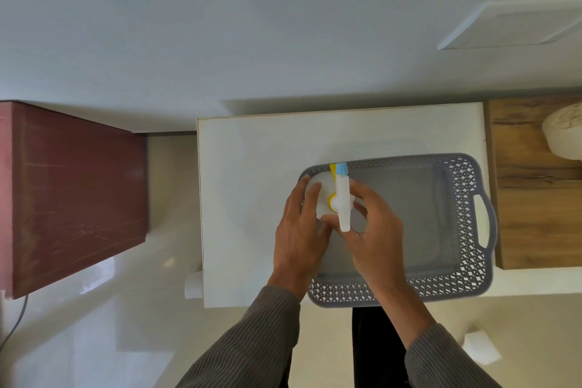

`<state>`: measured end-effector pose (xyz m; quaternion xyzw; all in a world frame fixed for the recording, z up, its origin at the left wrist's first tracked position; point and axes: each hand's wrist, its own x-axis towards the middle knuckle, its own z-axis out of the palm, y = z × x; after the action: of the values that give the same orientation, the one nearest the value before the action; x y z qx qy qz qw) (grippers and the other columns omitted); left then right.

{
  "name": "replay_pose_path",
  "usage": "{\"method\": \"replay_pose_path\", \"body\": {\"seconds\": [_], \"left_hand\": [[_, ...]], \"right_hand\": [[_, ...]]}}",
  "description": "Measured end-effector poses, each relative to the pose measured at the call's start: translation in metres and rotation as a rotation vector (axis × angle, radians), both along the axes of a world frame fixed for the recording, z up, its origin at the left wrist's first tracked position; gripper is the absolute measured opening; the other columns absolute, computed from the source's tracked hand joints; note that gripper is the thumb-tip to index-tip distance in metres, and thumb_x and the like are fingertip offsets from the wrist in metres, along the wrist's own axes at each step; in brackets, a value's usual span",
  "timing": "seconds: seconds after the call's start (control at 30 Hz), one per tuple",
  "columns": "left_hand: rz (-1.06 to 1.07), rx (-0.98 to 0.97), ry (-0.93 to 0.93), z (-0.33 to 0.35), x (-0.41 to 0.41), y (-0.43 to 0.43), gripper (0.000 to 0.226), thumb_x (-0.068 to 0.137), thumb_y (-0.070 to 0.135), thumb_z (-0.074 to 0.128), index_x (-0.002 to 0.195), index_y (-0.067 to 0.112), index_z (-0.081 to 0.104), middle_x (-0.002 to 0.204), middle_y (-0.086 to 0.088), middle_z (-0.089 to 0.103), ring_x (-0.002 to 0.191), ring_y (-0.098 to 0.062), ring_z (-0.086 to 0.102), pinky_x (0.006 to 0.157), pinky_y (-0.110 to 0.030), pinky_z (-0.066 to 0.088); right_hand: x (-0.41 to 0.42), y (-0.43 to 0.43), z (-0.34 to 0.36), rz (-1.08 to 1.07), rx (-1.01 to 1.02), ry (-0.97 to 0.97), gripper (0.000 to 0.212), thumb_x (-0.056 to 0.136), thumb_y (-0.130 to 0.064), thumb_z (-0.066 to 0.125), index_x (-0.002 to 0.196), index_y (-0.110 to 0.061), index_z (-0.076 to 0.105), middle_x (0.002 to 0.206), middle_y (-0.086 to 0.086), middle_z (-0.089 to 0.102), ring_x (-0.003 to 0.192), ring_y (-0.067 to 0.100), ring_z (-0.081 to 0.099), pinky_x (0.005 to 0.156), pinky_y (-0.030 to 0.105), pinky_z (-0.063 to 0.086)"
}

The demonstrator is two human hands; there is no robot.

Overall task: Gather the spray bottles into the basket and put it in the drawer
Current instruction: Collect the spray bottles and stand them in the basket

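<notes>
Head view looked straight down on two spray bottles held upright at the left end of the basket. One bottle showed a white head with a blue nozzle; the second bottle, just left of it and touching, showed a yellow collar and yellow nozzle tip. Left hand curled around the outer side of the yellow-tipped bottle, fingers wrapped on its white body. Right hand closed around the blue-tipped bottle from the other side, fingers bent about the neck under the trigger head. Whether the bottles' bases rested on the basket floor could not be told.

To the right of both hands, the rest of the grey lattice basket lay bare, its handle at the far right end. It sat on a white top. Beyond the right hand, past the basket, was a wooden surface. Well to the left of the left hand stood a dark red cabinet.
</notes>
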<state>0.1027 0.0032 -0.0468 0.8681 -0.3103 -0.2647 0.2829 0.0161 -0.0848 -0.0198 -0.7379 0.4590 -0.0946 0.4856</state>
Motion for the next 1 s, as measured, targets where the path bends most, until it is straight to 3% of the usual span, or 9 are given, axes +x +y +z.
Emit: {"method": "replay_pose_path", "body": {"seconds": [0.13,0.27,0.3,0.4,0.53,0.7,0.87,1.0], "left_hand": [[0.065,-0.069,-0.095,0.01,-0.029,0.026,0.065,0.087,0.029,0.071,0.144,0.017,0.043,0.151,-0.003,0.039,0.135,-0.018,0.044,0.088,-0.027,0.053],[0.097,-0.057,-0.232,0.018,-0.082,0.048,0.037,0.092,0.028,0.06,0.128,0.018,0.055,0.131,-0.002,0.049,0.117,-0.017,0.051,0.079,-0.042,0.058],[0.058,-0.072,-0.252,0.02,-0.096,0.049,0.033,0.092,0.028,0.056,0.124,0.019,0.056,0.126,0.0,0.05,0.112,-0.016,0.052,0.078,-0.042,0.057],[-0.161,-0.159,-0.236,0.025,-0.133,0.028,0.031,0.092,0.023,0.054,0.123,0.02,0.055,0.123,0.001,0.052,0.11,-0.016,0.054,0.084,-0.04,0.053],[-0.359,-0.262,-0.219,0.031,-0.158,-0.062,0.039,0.091,0.012,0.061,0.13,0.016,0.053,0.128,-0.008,0.058,0.116,-0.024,0.057,0.091,-0.04,0.049],[-0.557,-0.267,-0.349,0.032,-0.169,-0.214,0.05,0.091,0.014,0.061,0.14,0.01,0.049,0.144,-0.016,0.049,0.133,-0.033,0.047,0.106,-0.045,0.041],[-0.867,-0.067,-0.594,0.019,-0.176,-0.337,0.068,0.09,0.026,0.052,0.152,0.014,0.026,0.16,-0.016,0.022,0.147,-0.035,0.021,0.117,-0.051,0.022],[-1.043,0.038,-0.788,0.003,-0.181,-0.39,0.081,0.091,0.039,0.057,0.155,0.019,0.012,0.164,-0.013,0.005,0.15,-0.035,0.005,0.119,-0.056,0.01]], "right_hand": [[-0.028,-0.008,0.002,0.014,-0.019,0.045,0.066,0.079,-0.035,0.08,0.137,-0.021,0.052,0.132,-0.006,0.058,0.122,0.011,0.055,0.102,0.033,0.049],[-0.073,-0.029,0.009,0.002,-0.072,0.148,0.061,0.088,-0.037,0.07,0.141,-0.019,0.047,0.142,-0.001,0.05,0.131,0.012,0.047,0.103,0.004,0.029],[-0.085,-0.036,0.012,-0.008,-0.096,0.181,0.059,0.091,-0.037,0.066,0.143,-0.017,0.045,0.146,0.0,0.047,0.135,0.013,0.043,0.104,0.005,0.027],[-0.123,-0.064,0.019,-0.048,-0.185,0.282,0.062,0.094,-0.04,0.058,0.148,-0.014,0.039,0.157,0.004,0.035,0.146,0.018,0.029,0.111,0.03,0.036],[-0.17,-0.111,0.024,-0.097,-0.27,0.408,0.071,0.096,-0.048,0.051,0.152,-0.011,0.028,0.163,0.011,0.019,0.151,0.027,0.014,0.11,0.05,0.042],[-0.217,-0.168,0.017,-0.149,-0.313,0.579,0.082,0.096,-0.057,0.04,0.154,-0.003,0.02,0.162,0.022,0.014,0.152,0.036,0.007,0.12,0.052,0.022],[-0.249,-0.212,-0.003,-0.181,-0.235,0.675,0.084,0.096,-0.061,0.034,0.156,-0.008,0.011,0.164,0.019,0.007,0.152,0.036,0.001,0.118,0.057,0.023],[-0.267,-0.234,-0.015,-0.195,-0.181,0.683,0.083,0.096,-0.063,0.031,0.156,-0.012,0.006,0.165,0.016,0.003,0.152,0.034,-0.003,0.118,0.058,0.021]]}}
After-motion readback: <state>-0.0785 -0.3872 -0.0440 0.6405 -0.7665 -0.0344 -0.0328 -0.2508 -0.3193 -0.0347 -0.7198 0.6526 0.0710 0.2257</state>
